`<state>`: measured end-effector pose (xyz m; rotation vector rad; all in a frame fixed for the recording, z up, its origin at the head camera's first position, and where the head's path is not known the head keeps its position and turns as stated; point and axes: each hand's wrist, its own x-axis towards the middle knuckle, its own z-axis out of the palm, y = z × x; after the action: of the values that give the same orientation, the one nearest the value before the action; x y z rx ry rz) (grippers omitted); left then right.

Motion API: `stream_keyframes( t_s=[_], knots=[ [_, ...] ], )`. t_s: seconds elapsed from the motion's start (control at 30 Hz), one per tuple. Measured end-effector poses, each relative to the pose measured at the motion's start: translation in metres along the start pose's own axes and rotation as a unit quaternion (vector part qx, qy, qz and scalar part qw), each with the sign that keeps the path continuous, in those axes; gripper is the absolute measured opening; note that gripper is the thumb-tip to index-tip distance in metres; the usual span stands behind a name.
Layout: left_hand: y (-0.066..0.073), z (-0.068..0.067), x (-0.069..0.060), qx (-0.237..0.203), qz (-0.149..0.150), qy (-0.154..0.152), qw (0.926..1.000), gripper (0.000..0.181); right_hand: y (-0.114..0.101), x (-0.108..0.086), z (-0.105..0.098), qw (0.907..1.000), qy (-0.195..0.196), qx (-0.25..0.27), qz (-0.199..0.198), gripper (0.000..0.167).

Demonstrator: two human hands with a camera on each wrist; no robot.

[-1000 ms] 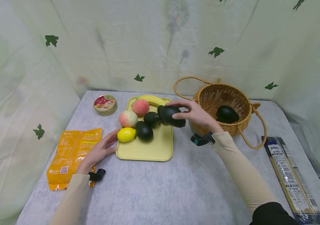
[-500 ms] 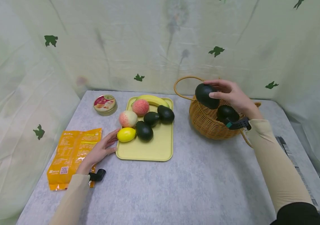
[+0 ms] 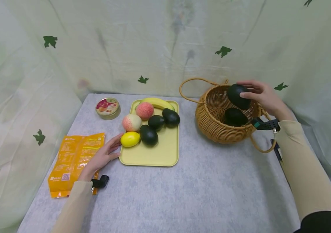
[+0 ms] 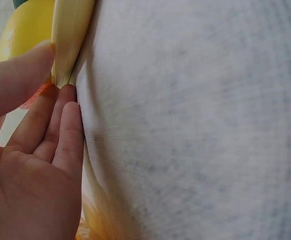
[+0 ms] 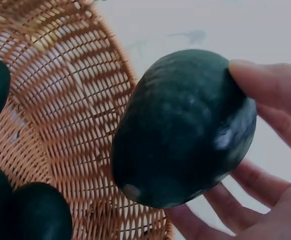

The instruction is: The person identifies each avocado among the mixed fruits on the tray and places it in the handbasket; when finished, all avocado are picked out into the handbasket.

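In the head view my right hand (image 3: pixel 270 100) holds a dark green avocado (image 3: pixel 239 96) over the back right of the wicker basket (image 3: pixel 215 131). The right wrist view shows the thumb and fingers around this avocado (image 5: pixel 185 130), with three more dark ones visible inside the basket (image 5: pixel 95 110). My left hand (image 3: pixel 102 158) lies at the left edge of the yellow tray (image 3: pixel 149 158), beside the lemon (image 3: pixel 130 139). Seen from the left wrist, the extended fingers of that hand (image 4: pixel 35 165) touch the tray's rim (image 4: pixel 70 40).
On the tray lie two peaches (image 3: pixel 144 110), a banana (image 3: pixel 158 103) and three avocados (image 3: pixel 149 136). An orange packet (image 3: pixel 75 161) is left of my left hand, a round tin (image 3: pixel 107 108) behind it. My right forearm mostly covers a dark package at the right.
My right hand has carried the avocado from above the tray rightwards to the far side of the basket. My left hand has stayed at the tray's edge.
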<state>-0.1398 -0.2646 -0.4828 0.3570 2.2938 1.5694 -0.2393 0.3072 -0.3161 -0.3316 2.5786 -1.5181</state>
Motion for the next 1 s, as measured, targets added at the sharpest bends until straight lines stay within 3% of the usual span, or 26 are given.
stream_keyframes(
  t_s=[0.23, 0.7, 0.83, 1.0],
  knots=[
    [-0.001, 0.0, 0.0, 0.002, 0.001, 0.003, 1.0, 0.072, 0.005, 0.002, 0.007, 0.9992, -0.008, -0.027, 0.028, 0.051],
    [-0.002, 0.0, 0.0, 0.004, 0.002, 0.003, 1.0, 0.071, 0.008, 0.005, 0.027, 0.9967, -0.062, -0.049, 0.017, 0.042],
    [-0.003, 0.0, 0.001, 0.004, 0.004, 0.002, 1.0, 0.071, 0.004, 0.003, 0.033, 0.9979, -0.06, -0.02, 0.01, 0.04],
    [-0.004, 0.0, 0.001, 0.005, 0.002, 0.002, 1.0, 0.071, -0.007, 0.004, 0.048, 0.9973, -0.056, 0.034, -0.033, 0.037]
  ],
)
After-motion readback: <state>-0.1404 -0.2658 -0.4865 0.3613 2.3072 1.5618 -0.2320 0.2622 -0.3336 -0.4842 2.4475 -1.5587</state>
